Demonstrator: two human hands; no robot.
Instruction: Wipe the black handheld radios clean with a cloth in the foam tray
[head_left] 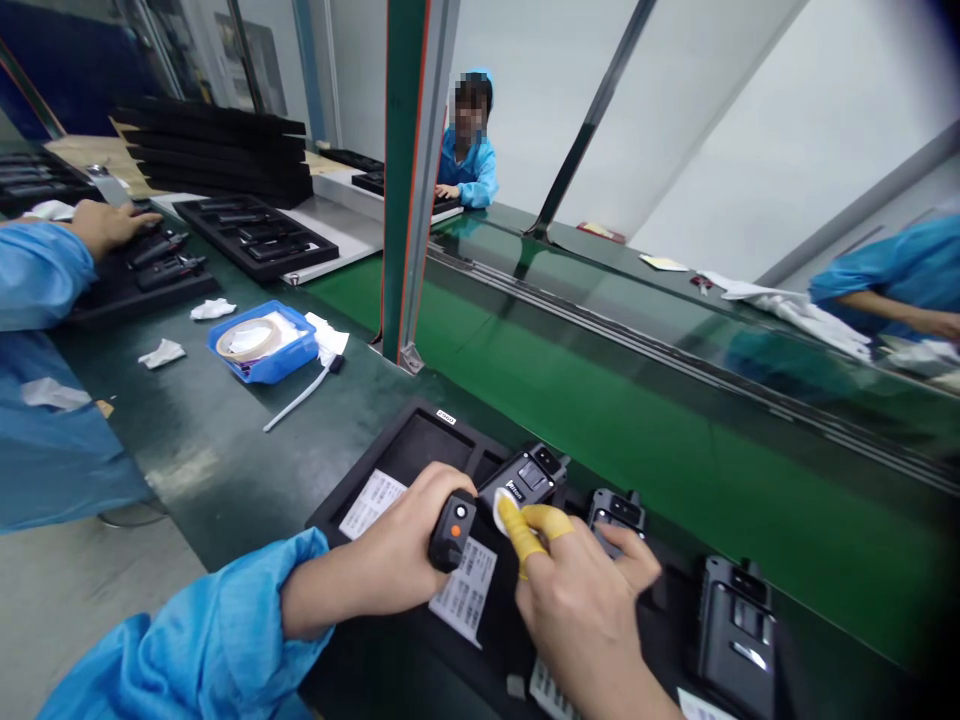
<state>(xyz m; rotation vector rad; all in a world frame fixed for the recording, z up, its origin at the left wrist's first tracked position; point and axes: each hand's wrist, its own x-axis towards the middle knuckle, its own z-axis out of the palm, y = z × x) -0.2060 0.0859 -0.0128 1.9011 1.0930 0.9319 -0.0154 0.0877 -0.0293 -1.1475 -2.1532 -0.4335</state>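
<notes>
My left hand (397, 555) grips a black handheld radio (517, 485) with an orange side button, holding it over a black foam tray (409, 440). My right hand (581, 605) wears yellow finger cots and pinches a small white wipe (501, 510) against the radio's face. Two more black radios (616, 512) (735, 625) lie in the tray to the right. White printed labels (373, 503) lie in the tray under my hands.
A blue bin (262, 342) with a tape roll, a white brush (300, 397) and crumpled wipes sit on the dark mat to the left. A co-worker's hand (109, 225) rests on another tray. A green conveyor belt (600, 400) runs behind; a green post (409, 180) stands between.
</notes>
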